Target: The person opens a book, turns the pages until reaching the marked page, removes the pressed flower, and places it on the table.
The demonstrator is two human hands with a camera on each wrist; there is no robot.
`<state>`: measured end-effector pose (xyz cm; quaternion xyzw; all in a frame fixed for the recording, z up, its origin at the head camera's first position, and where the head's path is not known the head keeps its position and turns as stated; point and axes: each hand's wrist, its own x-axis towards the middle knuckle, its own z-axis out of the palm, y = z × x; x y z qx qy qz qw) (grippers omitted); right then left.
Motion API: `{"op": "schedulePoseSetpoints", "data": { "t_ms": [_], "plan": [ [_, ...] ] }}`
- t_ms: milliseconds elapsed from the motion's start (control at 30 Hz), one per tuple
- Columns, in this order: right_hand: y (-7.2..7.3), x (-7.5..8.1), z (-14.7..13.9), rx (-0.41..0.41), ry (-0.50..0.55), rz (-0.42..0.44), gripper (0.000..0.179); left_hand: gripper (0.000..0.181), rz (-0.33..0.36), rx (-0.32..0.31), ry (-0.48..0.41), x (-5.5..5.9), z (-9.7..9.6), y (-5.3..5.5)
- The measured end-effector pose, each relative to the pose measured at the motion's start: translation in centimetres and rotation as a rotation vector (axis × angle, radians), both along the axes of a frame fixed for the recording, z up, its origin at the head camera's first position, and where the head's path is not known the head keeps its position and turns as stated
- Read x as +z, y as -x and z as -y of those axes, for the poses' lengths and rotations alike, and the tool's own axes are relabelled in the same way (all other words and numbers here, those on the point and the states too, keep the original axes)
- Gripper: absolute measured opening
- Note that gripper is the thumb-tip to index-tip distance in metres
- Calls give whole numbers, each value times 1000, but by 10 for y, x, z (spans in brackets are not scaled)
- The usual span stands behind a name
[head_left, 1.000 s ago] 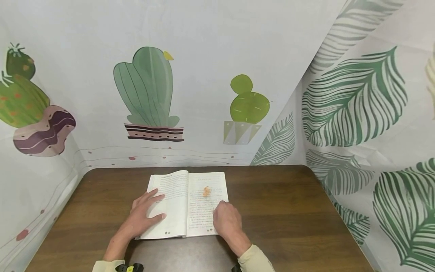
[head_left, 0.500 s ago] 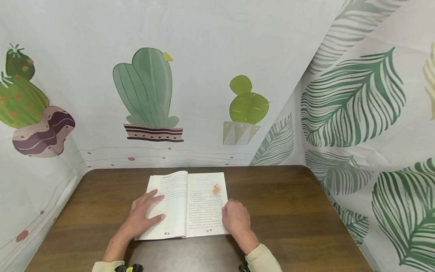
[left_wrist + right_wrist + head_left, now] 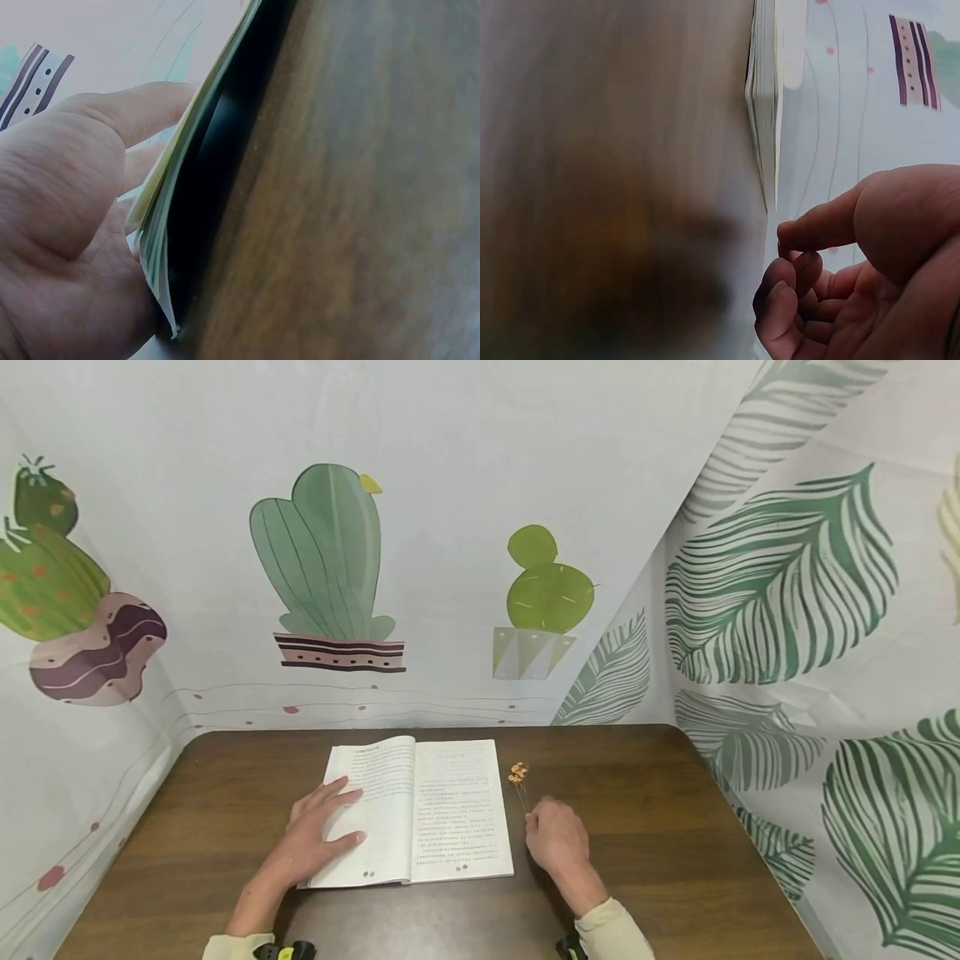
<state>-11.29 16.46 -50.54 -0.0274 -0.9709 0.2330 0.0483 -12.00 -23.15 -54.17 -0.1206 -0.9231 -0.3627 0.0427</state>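
Note:
An open book (image 3: 453,810) with printed pages lies on the table. Spread over its left page, my left hand (image 3: 311,837) rests with fingers apart; the left wrist view shows that hand along the book's page edges (image 3: 169,195). To the right of the book, my right hand (image 3: 557,839) pinches the thin stems of a small sprig of dried orange flowers (image 3: 518,773) between thumb and fingertips. The blossoms point away from me, just past the right page's edge. In the right wrist view the curled fingers of my right hand (image 3: 840,277) show, but the sprig cannot be made out.
The dark brown wooden table (image 3: 637,810) extends on both sides of the book. Behind it stands a white wall cloth (image 3: 450,527) printed with cacti, and a leaf-patterned cloth (image 3: 780,585) hangs at the right.
My right hand has moved right with the flower sprig, from over the right page to beside the book. My left hand and the book have stayed in place.

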Motion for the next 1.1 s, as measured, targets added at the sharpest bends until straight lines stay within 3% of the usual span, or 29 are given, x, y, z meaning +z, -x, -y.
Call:
{"op": "schedulePoseSetpoints", "data": {
  "t_ms": [100,367,600,733,1100],
  "plan": [
    [1,0,-14,-17,8,14,19,65,-25,-3,5,-3,1,1],
    [6,-1,-40,-59,27,94,18,64,69,11,6,7,-1,0],
    [11,-4,-52,-80,46,174,26,63,79,11,18,9,-2,-2],
    [10,-4,-54,-68,27,174,34,63,77,10,13,8,-1,-2],
    [10,-5,-56,-66,30,157,32,64,72,8,5,9,-1,-3]
  ]
}}
